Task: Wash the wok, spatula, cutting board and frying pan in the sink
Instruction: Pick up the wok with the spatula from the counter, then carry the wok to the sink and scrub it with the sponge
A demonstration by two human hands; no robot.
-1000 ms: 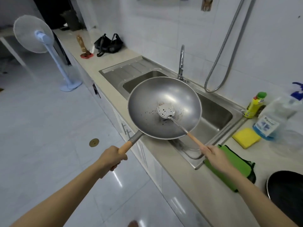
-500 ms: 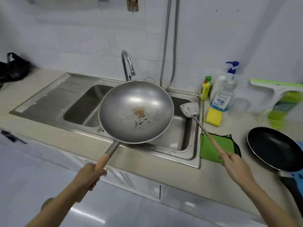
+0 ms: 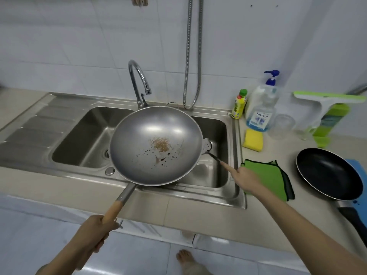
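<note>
Count, head view:
- 1 wok [image 3: 156, 144], centre of frame; 1 spatula [image 3: 208, 147], partly hidden behind its right rim.
- 1 frying pan [image 3: 329, 173], right edge.
- 1 double sink [image 3: 39, 120] – 2 basins, 1 tap [image 3: 139, 82], 1 hose [image 3: 193, 56] on the wall, upper centre.
- 2 bottles, upper right: 1 pump bottle [image 3: 262, 108], 1 small yellow bottle [image 3: 239, 104].
- 1 yellow sponge [image 3: 253, 139].
- 1 stack of green cloths [image 3: 272, 177] – layers not countable.
- 1 glass jar [image 3: 283, 126].
- 1 squeegee [image 3: 325, 100].
- 2 hands: left hand [image 3: 97, 231], right hand [image 3: 244, 178].
- 1 bare foot [image 3: 186, 259], bottom centre.
</note>
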